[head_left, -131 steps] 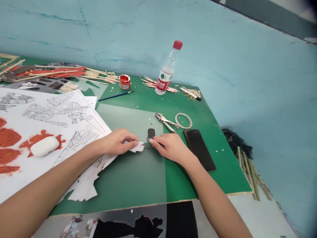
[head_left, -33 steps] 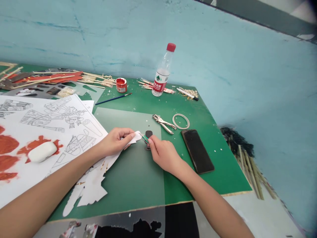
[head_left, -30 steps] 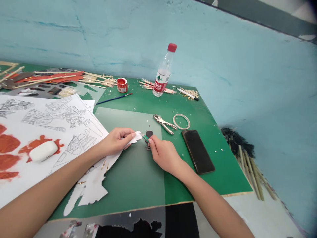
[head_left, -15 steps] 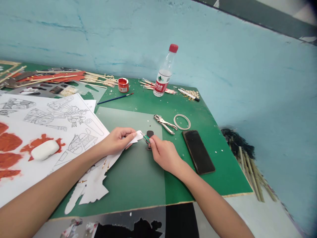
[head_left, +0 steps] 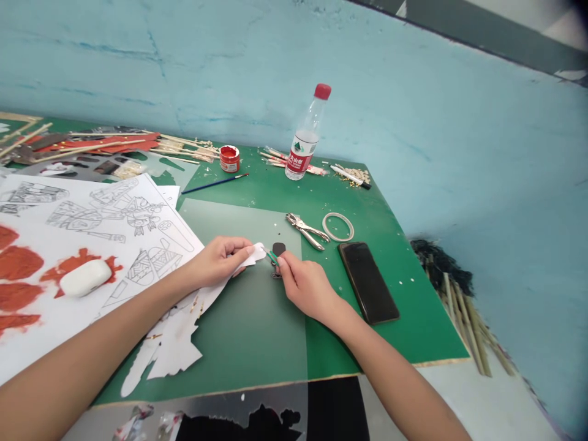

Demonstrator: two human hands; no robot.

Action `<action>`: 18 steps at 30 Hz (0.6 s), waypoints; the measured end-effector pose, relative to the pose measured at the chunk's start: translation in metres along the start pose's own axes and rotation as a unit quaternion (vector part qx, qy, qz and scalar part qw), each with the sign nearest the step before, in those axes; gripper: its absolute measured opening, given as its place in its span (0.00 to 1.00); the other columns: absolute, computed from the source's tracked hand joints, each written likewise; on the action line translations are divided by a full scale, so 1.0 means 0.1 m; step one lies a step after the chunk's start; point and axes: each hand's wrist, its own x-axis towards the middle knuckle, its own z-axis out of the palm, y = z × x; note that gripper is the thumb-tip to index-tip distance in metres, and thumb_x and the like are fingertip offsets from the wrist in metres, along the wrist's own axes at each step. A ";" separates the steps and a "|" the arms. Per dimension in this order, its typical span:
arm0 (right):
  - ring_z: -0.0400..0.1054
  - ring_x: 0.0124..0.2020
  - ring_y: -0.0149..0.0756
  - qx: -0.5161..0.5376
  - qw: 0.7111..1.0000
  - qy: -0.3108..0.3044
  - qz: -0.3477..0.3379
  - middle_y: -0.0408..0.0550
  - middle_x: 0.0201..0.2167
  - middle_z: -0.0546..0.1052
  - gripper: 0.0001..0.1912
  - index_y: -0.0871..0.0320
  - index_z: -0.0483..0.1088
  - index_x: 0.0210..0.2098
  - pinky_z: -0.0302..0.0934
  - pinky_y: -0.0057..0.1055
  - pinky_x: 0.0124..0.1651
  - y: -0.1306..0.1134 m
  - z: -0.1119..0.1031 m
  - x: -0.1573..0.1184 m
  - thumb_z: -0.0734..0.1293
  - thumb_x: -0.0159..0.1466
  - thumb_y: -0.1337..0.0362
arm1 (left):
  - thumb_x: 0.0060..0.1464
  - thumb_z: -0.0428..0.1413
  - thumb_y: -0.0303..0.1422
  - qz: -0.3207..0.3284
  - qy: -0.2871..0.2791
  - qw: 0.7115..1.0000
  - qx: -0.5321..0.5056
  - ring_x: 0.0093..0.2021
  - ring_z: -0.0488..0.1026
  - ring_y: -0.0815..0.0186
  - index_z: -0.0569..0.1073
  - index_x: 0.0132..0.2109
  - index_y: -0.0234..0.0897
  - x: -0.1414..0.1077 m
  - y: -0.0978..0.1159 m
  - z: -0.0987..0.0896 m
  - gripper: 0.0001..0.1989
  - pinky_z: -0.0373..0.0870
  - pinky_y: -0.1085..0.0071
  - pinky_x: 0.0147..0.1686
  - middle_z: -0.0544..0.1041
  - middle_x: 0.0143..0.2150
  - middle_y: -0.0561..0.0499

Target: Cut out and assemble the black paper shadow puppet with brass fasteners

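My left hand (head_left: 226, 260) pinches the narrow end of a white paper cutout (head_left: 177, 349), whose jagged body with small brass-coloured fasteners hangs down toward the table's front edge. In my right hand (head_left: 301, 282) is a small green-handled tool (head_left: 272, 257), its thin tip at the paper's rounded end. Right behind the tool lies a dark rounded piece (head_left: 278, 248) on the translucent sheet (head_left: 257, 343). Both hands are close together over that sheet, with the tool's tip between them.
Right of my hands are a metal hole punch (head_left: 307, 231), a tape ring (head_left: 338, 226) and a phone (head_left: 368, 282). Behind stand a bottle (head_left: 301, 153) and a red paint jar (head_left: 229, 159). At left, a white case (head_left: 86, 278) rests on printed drawings (head_left: 151, 214).
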 end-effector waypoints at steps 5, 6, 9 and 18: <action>0.73 0.27 0.38 -0.016 1.000 0.003 -0.005 0.46 0.30 0.80 0.15 0.55 0.66 0.41 0.43 0.31 0.30 0.00 0.00 0.00 0.51 0.77 0.61 | 0.63 0.54 0.48 -0.002 0.009 1.000 -0.003 0.21 0.60 0.72 0.75 0.35 0.35 0.00 0.01 0.01 0.20 0.53 0.76 0.21 0.68 0.20 0.58; 0.72 0.27 0.38 -0.026 1.000 0.005 -0.003 0.46 0.30 0.80 0.15 0.56 0.66 0.42 0.42 0.31 0.29 0.00 0.00 -0.01 0.51 0.77 0.61 | 0.63 0.54 0.48 -0.001 0.012 1.000 -0.005 0.20 0.59 0.72 0.75 0.35 0.35 -0.01 0.01 0.01 0.20 0.53 0.76 0.21 0.68 0.20 0.58; 0.71 0.25 0.38 -0.063 0.998 0.007 0.010 0.46 0.28 0.79 0.16 0.56 0.66 0.43 0.40 0.32 0.29 -0.03 0.01 0.00 0.50 0.77 0.60 | 0.63 0.54 0.47 0.005 0.014 1.000 -0.003 0.20 0.60 0.72 0.74 0.33 0.35 -0.01 0.03 0.01 0.20 0.54 0.76 0.21 0.68 0.20 0.58; 0.70 0.23 0.38 -0.092 0.996 0.009 0.018 0.47 0.27 0.78 0.17 0.57 0.67 0.43 0.38 0.33 0.28 -0.07 0.03 0.00 0.50 0.77 0.60 | 0.66 0.52 0.46 0.020 0.001 0.999 0.035 0.21 0.61 0.72 0.73 0.31 0.36 -0.02 0.07 0.00 0.21 0.57 0.76 0.24 0.71 0.21 0.57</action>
